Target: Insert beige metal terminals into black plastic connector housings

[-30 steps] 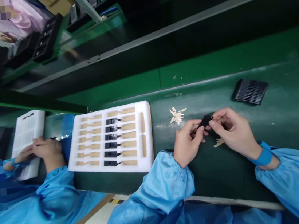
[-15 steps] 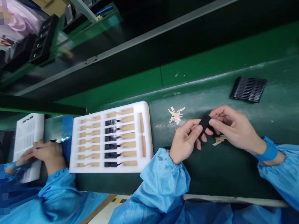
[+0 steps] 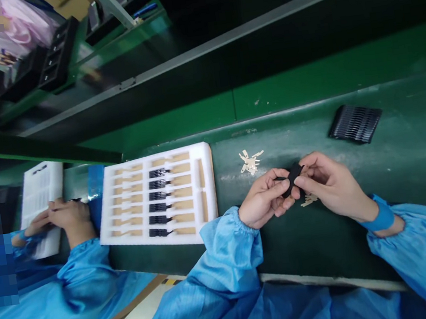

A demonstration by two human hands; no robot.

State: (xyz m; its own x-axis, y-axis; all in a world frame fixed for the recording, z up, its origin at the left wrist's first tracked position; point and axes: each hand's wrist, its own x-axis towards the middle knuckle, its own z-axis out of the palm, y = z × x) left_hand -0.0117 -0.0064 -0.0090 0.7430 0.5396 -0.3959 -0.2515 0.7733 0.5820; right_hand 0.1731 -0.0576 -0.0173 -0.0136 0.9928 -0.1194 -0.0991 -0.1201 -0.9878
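Fingers of the left hand (image 3: 263, 202) and right hand (image 3: 328, 182) pinch a small black connector (image 3: 291, 177) between them above the green bench (image 3: 412, 154). Tan strips (image 3: 250, 161) lie just beyond; a white foam tray (image 3: 209, 191) sits left.

The single head-worn camera looked forward and down from near above the person's own fingers (image 3: 280, 191), which met on a black part (image 3: 292, 174) just right of the frame's middle. The view sat tilted: the green surface (image 3: 413, 164) slanted away beyond the fingers, the white foam tray (image 3: 210, 191) lay to their left, and a co-worker's sleeve (image 3: 83, 281) lay further left.
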